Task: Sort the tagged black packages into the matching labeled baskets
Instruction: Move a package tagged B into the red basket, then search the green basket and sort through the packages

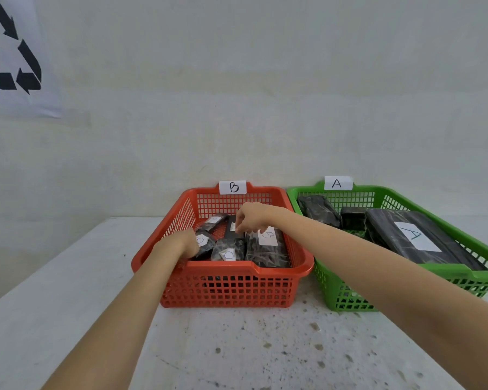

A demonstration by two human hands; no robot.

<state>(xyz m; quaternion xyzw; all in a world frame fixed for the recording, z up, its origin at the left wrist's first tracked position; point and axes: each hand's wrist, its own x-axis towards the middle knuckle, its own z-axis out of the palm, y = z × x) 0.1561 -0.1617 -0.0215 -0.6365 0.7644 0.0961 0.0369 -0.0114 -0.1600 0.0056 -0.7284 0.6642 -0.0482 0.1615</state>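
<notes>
- Head view, risks: both hands are reaching into the red basket [223, 270], among packages lying close together. The left hand [185, 244] is sitting low at the basket's left side, against a small package [203, 243]; its fingers are hidden behind the hand and the package, so I cannot tell whether they are gripping.
- The right hand [252, 216] is hovering over the basket's middle, fingertips [240, 228] curled down and pinching toward a slim dark package [231, 230]; contact looks likely, but a firm hold cannot be confirmed.
- Judgement: a fingertip pinch on glossy wrap could be slipping, dropping the package askew on its neighbours.
- Judgement: pulling one package from this tight pile could be dragging or flipping others, hiding their tags.
- Judgement: the right forearm is crossing near the green basket [406, 280]; a careless withdrawal could be nudging its rim.
- Judgement: the handwritten tags are small and partly covered, so misreading is possible.
- Head view, containers: the red basket, labelled B [233, 187], is holding about five black packages; a wide package [266, 249] at the right and a front package [227, 250] are showing white tags, letters unclear.
- The green basket, labelled A [337, 183], is touching the red one; it is holding a large package [417, 237] tagged A and two smaller ones behind it.
- The table [68, 277] in front is showing no packages.
</notes>
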